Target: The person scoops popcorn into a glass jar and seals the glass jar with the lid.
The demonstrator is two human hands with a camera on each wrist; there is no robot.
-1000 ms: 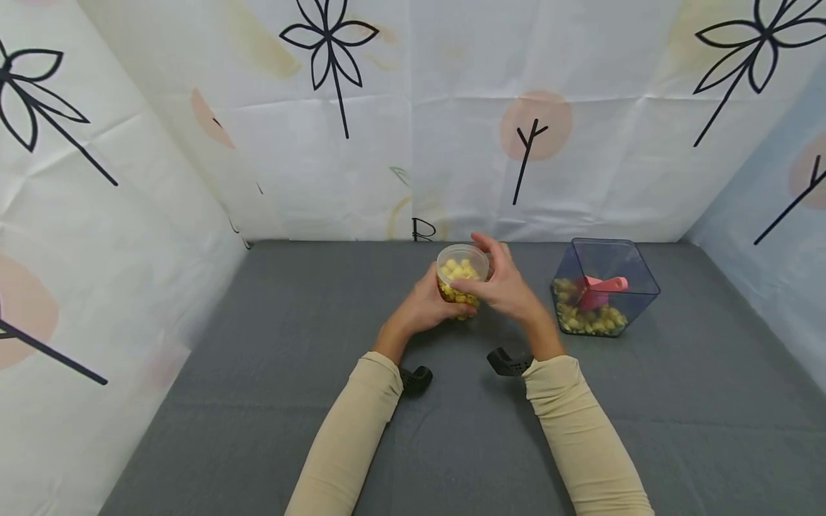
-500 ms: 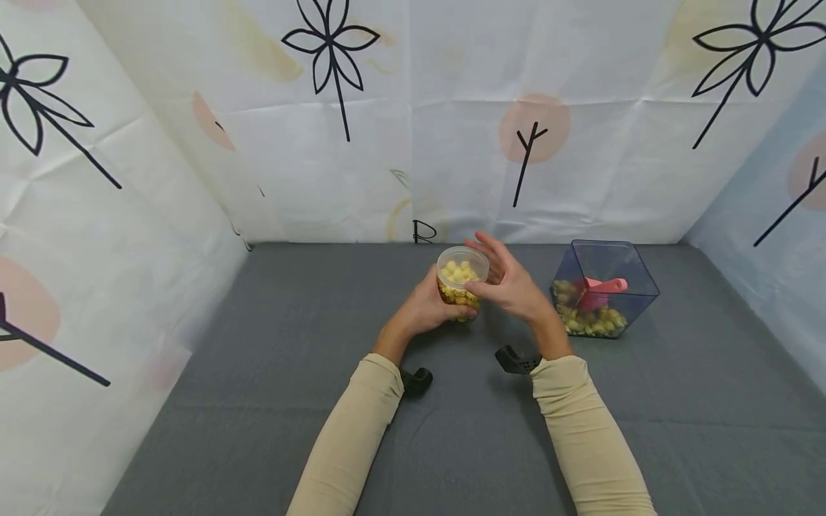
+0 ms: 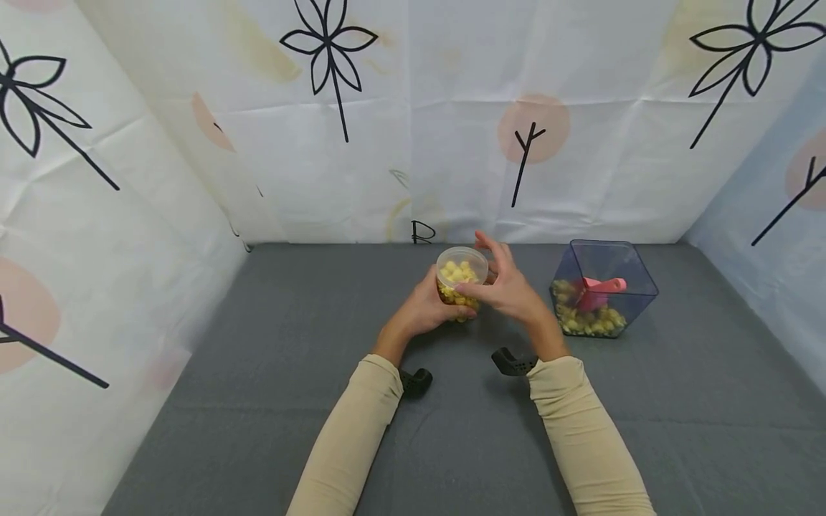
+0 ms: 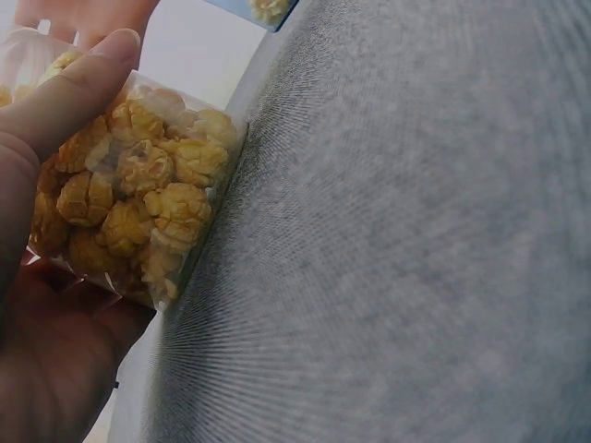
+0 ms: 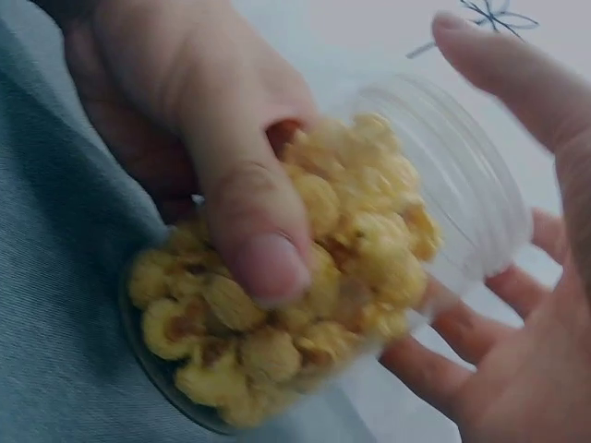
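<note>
while your left hand [image 3: 426, 308] wraps its fingers [image 5: 249, 221] round the clear plastic cup [image 3: 461, 281], you hold it just above the grey desk [image 3: 310, 358], near the middle and towards the far edge. your thumb lies across the cup's side, clamped on it, as the left wrist view shows. your right hand [image 3: 510, 287] is at the cup's other side; its thumb reaches to the wall just under the rim, while its fingers are spread and mostly straight behind the cup, and i cannot tell whether they touch it or only stand close.

as for progress, the filling looks done: the cup is heaped with popcorn [image 4: 138, 203] nearly to the rim. no lid shows on the cup or anywhere on the desk, so the mouth is uncovered. the cup is also not yet set down.

the cup is a small round tub with thin, see-through walls and a ribbed band under the rim. it tilts a little towards you. the popcorn inside is yellow-gold, knobbly and glazed-looking, packed tight against the wall.

to your right, well apart from the cup, stands a square clear bin [image 3: 603, 283] with more popcorn at the bottom and a pink scoop [image 3: 600, 290] resting in it.
</note>
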